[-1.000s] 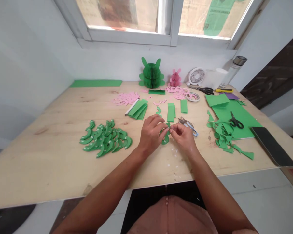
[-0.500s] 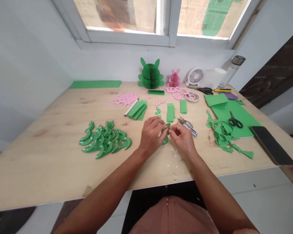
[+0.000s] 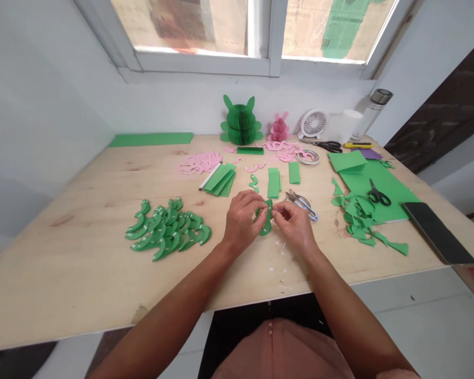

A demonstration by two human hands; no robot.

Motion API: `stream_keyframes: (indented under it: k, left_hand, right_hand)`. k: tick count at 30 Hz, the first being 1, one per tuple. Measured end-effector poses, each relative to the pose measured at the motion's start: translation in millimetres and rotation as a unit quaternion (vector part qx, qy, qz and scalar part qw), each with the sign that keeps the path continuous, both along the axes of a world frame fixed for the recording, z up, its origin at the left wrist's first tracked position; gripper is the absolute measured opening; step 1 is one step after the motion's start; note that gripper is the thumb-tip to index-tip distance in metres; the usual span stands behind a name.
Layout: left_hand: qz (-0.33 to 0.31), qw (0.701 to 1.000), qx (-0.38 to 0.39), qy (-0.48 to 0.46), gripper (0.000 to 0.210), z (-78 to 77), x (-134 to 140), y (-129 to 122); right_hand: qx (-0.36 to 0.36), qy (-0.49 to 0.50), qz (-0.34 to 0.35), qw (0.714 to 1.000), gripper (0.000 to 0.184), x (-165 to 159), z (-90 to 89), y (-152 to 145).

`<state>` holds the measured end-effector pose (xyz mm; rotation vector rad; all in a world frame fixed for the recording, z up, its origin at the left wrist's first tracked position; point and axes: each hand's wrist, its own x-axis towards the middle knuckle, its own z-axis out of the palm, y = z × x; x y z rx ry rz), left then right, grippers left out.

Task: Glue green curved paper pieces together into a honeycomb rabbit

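Note:
My left hand (image 3: 242, 220) is closed on a curved green paper cutout (image 3: 266, 229), which hangs below the fingertips. Close beside it, my right hand (image 3: 296, 223) is in a pinch at the cutout's right edge. Whatever sits between those right fingertips is too small to make out. Just beyond the right hand lie small snips (image 3: 301, 202) with pale blue handles, with a roll partly hidden under them. To the left is a heap of green curved cutouts (image 3: 169, 229) bearing short white strips.
Folded green strips (image 3: 274, 182) and pink cutouts (image 3: 200, 162) lie behind my hands. A green honeycomb paper figure (image 3: 242, 123), a pink one (image 3: 279, 128) and a fan (image 3: 313, 123) stand by the wall. Rightward are green scraps (image 3: 357, 213), black scissors (image 3: 378, 193) and a phone (image 3: 438, 231).
The fingertips of my two hands have drawn slightly apart, and more of the green cutout shows between them. The whole view has shifted a little.

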<state>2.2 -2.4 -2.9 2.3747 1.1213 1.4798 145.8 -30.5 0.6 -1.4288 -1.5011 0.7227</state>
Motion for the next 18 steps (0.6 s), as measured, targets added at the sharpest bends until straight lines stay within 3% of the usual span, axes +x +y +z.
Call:
stream_keyframes:
  k: [18]
  left_hand:
    - [0.025, 0.992, 0.092, 0.084, 0.009, 3.0, -0.7, -2.2]
  right_hand:
    - [-0.01, -0.012, 0.0, 1.0, 0.011, -2.2, 1.0, -2.0]
